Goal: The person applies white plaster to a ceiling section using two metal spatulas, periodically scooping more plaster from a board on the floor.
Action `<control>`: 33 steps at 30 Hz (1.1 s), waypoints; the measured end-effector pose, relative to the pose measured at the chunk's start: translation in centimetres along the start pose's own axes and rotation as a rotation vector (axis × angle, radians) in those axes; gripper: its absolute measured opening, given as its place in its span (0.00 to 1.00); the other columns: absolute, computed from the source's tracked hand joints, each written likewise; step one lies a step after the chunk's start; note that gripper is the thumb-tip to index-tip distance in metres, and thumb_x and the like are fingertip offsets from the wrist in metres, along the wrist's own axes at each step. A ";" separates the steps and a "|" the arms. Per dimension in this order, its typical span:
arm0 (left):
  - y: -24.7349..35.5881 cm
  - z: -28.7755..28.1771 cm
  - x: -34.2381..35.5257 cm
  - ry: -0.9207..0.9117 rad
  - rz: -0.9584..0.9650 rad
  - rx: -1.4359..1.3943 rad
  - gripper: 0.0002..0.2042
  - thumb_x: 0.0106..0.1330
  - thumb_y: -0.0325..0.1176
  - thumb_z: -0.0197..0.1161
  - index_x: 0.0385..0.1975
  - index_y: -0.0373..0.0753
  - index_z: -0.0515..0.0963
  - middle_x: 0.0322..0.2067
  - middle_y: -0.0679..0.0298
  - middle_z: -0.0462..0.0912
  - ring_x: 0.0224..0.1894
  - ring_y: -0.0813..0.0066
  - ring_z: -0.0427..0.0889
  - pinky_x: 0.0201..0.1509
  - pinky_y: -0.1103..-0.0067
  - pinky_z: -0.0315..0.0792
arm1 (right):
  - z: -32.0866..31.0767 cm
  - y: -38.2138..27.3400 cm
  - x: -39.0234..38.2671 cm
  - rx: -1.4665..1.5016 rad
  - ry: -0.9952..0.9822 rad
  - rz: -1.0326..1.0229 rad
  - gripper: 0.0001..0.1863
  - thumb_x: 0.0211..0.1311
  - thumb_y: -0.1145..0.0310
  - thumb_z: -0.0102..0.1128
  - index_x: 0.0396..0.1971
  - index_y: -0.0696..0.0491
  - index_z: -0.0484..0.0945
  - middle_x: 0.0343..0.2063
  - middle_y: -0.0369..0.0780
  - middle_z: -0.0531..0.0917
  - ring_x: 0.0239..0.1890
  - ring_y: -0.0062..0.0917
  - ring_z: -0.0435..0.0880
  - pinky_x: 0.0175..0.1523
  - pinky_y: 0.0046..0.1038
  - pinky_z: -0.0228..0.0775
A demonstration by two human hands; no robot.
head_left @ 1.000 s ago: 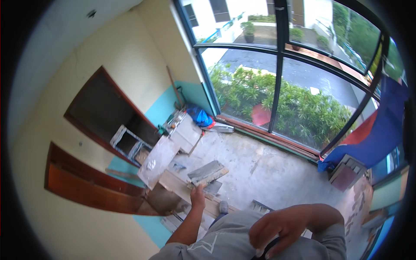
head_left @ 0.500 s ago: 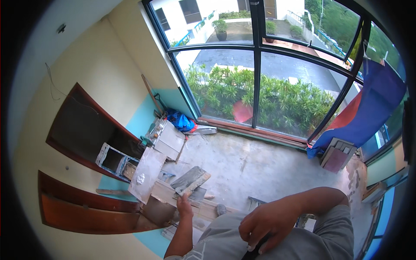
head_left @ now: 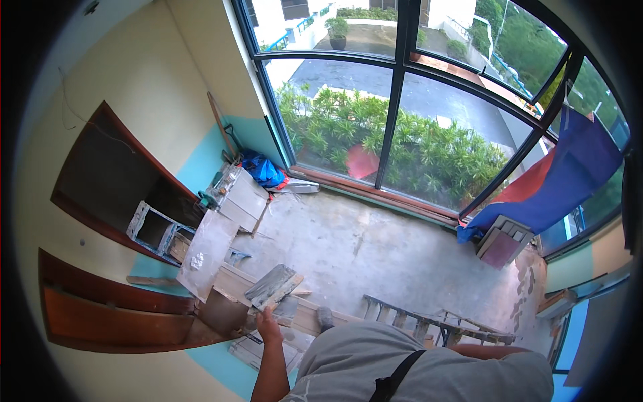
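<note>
– Where the left hand (head_left: 269, 326) is raised, what is entered first?
– One flat board (head_left: 274, 285): grey, rectangular, streaked, tilted. Held by its near edge, in front of the body; fingers (head_left: 268, 313) closed on it.
– Right hand?
– Hidden. One forearm (head_left: 487, 350) shows beyond the grey shirt (head_left: 355, 352); whether its fingers grip anything, cannot tell.
– Near the board?
– One pale panel (head_left: 213, 244), serving as a surface, bearing a crumpled whitish item (head_left: 196, 261). Just beyond it, one green tool (head_left: 207, 199).
– Floor (head_left: 362, 234)?
– Grey, stained, rough. One ladder-like frame (head_left: 419, 328), partly behind the shirt.
– Room?
– Cream wall (head_left: 147, 80) with turquoise lower band (head_left: 203, 149); one dark-framed window (head_left: 400, 67), shrubs (head_left: 439, 147) outside; one blue-and-red cloth (head_left: 569, 161), hanging, with stacked blocks (head_left: 504, 242) at its lower end.
</note>
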State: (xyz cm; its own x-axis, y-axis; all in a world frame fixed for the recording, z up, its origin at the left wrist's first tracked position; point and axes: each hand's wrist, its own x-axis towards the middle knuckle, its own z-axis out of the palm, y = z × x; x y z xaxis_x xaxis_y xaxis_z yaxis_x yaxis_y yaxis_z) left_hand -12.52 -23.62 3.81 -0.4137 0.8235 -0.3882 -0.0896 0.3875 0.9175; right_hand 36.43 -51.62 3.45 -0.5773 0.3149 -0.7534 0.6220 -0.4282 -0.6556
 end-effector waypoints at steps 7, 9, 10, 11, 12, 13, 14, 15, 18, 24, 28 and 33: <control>-1.1 -0.1 0.8 -0.040 0.022 0.102 0.18 0.67 0.37 0.53 0.47 0.26 0.72 0.47 0.51 0.77 0.47 0.64 0.76 0.53 0.74 0.68 | 3.3 2.0 6.3 0.250 0.553 0.285 0.21 0.60 0.56 0.58 0.46 0.55 0.80 0.41 0.46 0.83 0.44 0.33 0.80 0.53 0.35 0.69; -1.0 0.5 0.8 -0.056 0.031 0.112 0.18 0.67 0.37 0.54 0.47 0.26 0.72 0.47 0.51 0.77 0.47 0.65 0.76 0.53 0.74 0.68 | 4.3 2.9 7.6 0.301 0.631 0.314 0.21 0.60 0.56 0.58 0.46 0.55 0.80 0.41 0.46 0.83 0.44 0.33 0.80 0.53 0.35 0.69; -0.8 0.8 0.5 -0.065 0.033 0.119 0.18 0.67 0.36 0.54 0.47 0.25 0.72 0.47 0.51 0.77 0.47 0.65 0.76 0.53 0.74 0.68 | 4.7 3.2 8.1 0.327 0.663 0.327 0.21 0.60 0.56 0.58 0.46 0.55 0.80 0.41 0.46 0.83 0.44 0.33 0.80 0.52 0.35 0.69; -0.5 1.1 0.3 -0.071 0.035 0.122 0.18 0.67 0.36 0.54 0.47 0.25 0.72 0.47 0.51 0.77 0.47 0.65 0.76 0.53 0.74 0.68 | 5.3 3.4 8.6 0.353 0.687 0.338 0.21 0.60 0.56 0.58 0.46 0.55 0.80 0.41 0.46 0.83 0.44 0.33 0.80 0.52 0.35 0.69; -0.2 1.4 0.1 -0.095 0.043 0.140 0.18 0.67 0.36 0.54 0.47 0.25 0.72 0.46 0.51 0.77 0.46 0.66 0.76 0.53 0.74 0.68 | 5.9 3.7 8.8 0.376 0.704 0.346 0.21 0.60 0.56 0.58 0.46 0.55 0.80 0.41 0.46 0.83 0.44 0.33 0.80 0.52 0.35 0.69; 0.0 1.5 0.0 -0.115 0.049 0.156 0.18 0.67 0.36 0.54 0.47 0.25 0.72 0.46 0.52 0.77 0.46 0.66 0.76 0.52 0.74 0.68 | 6.4 4.0 9.1 0.385 0.711 0.351 0.21 0.60 0.56 0.58 0.46 0.55 0.80 0.41 0.46 0.83 0.44 0.33 0.80 0.52 0.35 0.69; -0.1 1.5 0.1 -0.116 0.050 0.156 0.18 0.67 0.36 0.54 0.47 0.25 0.72 0.46 0.52 0.77 0.46 0.66 0.76 0.52 0.74 0.68 | 6.9 4.2 9.3 0.401 0.717 0.358 0.21 0.60 0.56 0.58 0.46 0.55 0.80 0.41 0.46 0.83 0.44 0.33 0.80 0.52 0.35 0.69; -0.2 1.5 0.2 -0.120 0.050 0.111 0.19 0.67 0.37 0.54 0.47 0.25 0.72 0.46 0.52 0.77 0.46 0.67 0.76 0.52 0.74 0.68 | 7.4 4.4 9.5 0.424 0.726 0.369 0.21 0.60 0.56 0.58 0.46 0.55 0.79 0.41 0.46 0.83 0.44 0.33 0.80 0.52 0.35 0.69; -1.7 1.3 1.1 -0.124 0.050 0.027 0.18 0.66 0.37 0.55 0.47 0.26 0.72 0.45 0.54 0.77 0.45 0.68 0.76 0.51 0.75 0.68 | 8.6 5.2 9.5 0.456 0.730 0.389 0.21 0.60 0.55 0.58 0.46 0.55 0.79 0.41 0.46 0.83 0.44 0.32 0.80 0.52 0.35 0.69; -2.1 1.2 0.8 -0.120 0.033 -0.029 0.18 0.66 0.37 0.55 0.48 0.28 0.72 0.44 0.56 0.78 0.44 0.69 0.75 0.51 0.75 0.68 | 10.4 6.5 9.1 0.514 0.731 0.423 0.22 0.60 0.55 0.57 0.47 0.55 0.79 0.40 0.46 0.83 0.44 0.32 0.80 0.52 0.35 0.70; -2.0 1.2 0.7 -0.184 0.077 0.024 0.17 0.66 0.36 0.55 0.46 0.27 0.73 0.42 0.57 0.78 0.43 0.69 0.76 0.51 0.75 0.68 | 10.9 6.9 8.7 0.529 0.735 0.433 0.22 0.60 0.55 0.57 0.47 0.56 0.79 0.40 0.46 0.83 0.43 0.32 0.80 0.51 0.35 0.70; -1.5 1.4 0.1 -0.144 0.086 0.068 0.15 0.66 0.35 0.55 0.43 0.29 0.75 0.41 0.57 0.79 0.42 0.69 0.76 0.50 0.75 0.68 | 11.2 7.4 8.2 0.536 0.730 0.436 0.22 0.61 0.54 0.57 0.47 0.56 0.79 0.40 0.46 0.83 0.43 0.32 0.80 0.51 0.35 0.70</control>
State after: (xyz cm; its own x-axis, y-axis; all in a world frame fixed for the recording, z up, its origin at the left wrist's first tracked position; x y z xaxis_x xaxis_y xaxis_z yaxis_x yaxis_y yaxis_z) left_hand -11.19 -23.58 2.34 -0.2823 0.9040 -0.3210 0.0040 0.3358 0.9419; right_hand 30.41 -61.66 -7.00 0.2213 0.4046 -0.8873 0.2776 -0.8984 -0.3404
